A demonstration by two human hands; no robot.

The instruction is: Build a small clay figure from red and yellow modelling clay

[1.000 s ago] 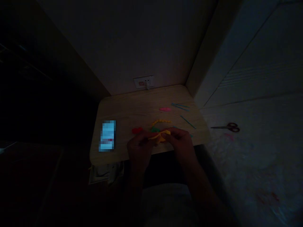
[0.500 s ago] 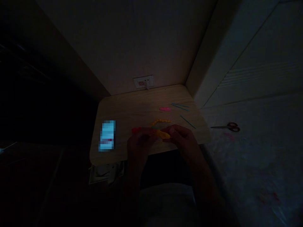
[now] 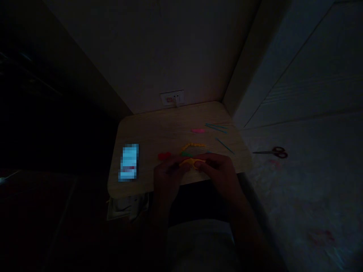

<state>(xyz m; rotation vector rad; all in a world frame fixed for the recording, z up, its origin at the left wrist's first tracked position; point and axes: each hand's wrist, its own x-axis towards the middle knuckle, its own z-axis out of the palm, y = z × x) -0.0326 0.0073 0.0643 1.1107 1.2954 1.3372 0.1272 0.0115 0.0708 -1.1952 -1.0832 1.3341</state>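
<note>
Low over the table's near edge, a soft yellow-orange piece (image 3: 193,161) is stretched between my two hands; its exact kind is too dark to tell. My left hand (image 3: 167,175) pinches its left end between thumb and fingers. At the right end, my right hand (image 3: 220,168) grips it the same way. Just beyond the fingertips lie a green piece (image 3: 186,154) and a knobbly yellow strand (image 3: 194,144) curved on the wood. A red piece (image 3: 164,155) rests beside my left fingers.
On the wooden table (image 3: 153,132) are a lit phone (image 3: 129,162) at left, a pink piece (image 3: 197,130) and several thin blue-green sticks (image 3: 225,146) at right. Scissors (image 3: 273,152) lie beyond the right edge. A wall socket (image 3: 172,98) holds a plug behind the table.
The yellow-orange piece has turned level, and both thumbs now press on it. My right hand has shifted slightly left and down; more of the red and green pieces shows.
</note>
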